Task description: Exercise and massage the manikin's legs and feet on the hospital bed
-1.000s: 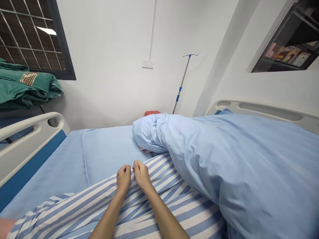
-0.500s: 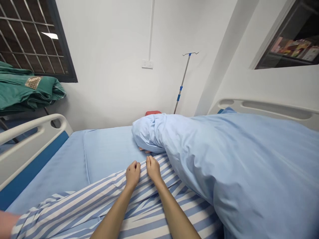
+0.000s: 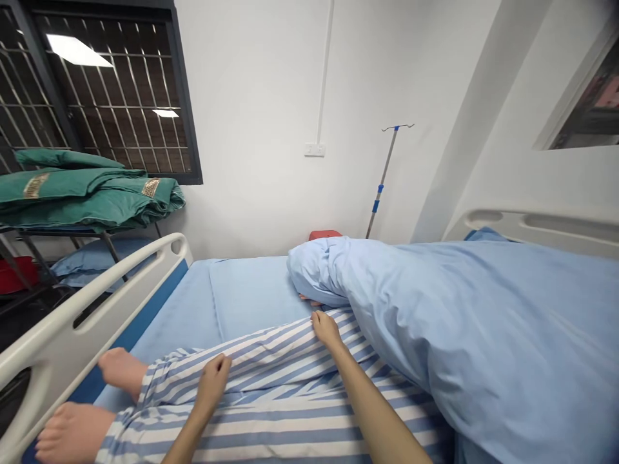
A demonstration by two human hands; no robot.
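Blue-and-white striped trousers (image 3: 285, 361) cover the legs of a figure lying on the bed, with two bare feet (image 3: 77, 428) at the left end. My left hand (image 3: 213, 380) is closed in a loose fist over the lower legs, with no bunched cloth showing in it. At the upper part of the far leg, my right hand (image 3: 325, 328) has its fingers closed on the trouser cloth. Just beyond it, a folded-back light blue quilt (image 3: 411, 303) covers the upper body. A few fingertips (image 3: 309, 301) peek out under the quilt's edge.
A white footboard (image 3: 130, 274) borders the bed at left, a headboard (image 3: 556, 225) at right. Behind stands an IV pole (image 3: 384, 174) near a red object (image 3: 325, 234). Green folded bedding (image 3: 97, 196) lies on a rack under the barred window. Blue sheet (image 3: 251, 290) covers the mattress.
My left hand has moved away from the right, down the legs toward the feet. My right hand stays near the quilt's edge. The view has turned left, bringing both feet into sight.
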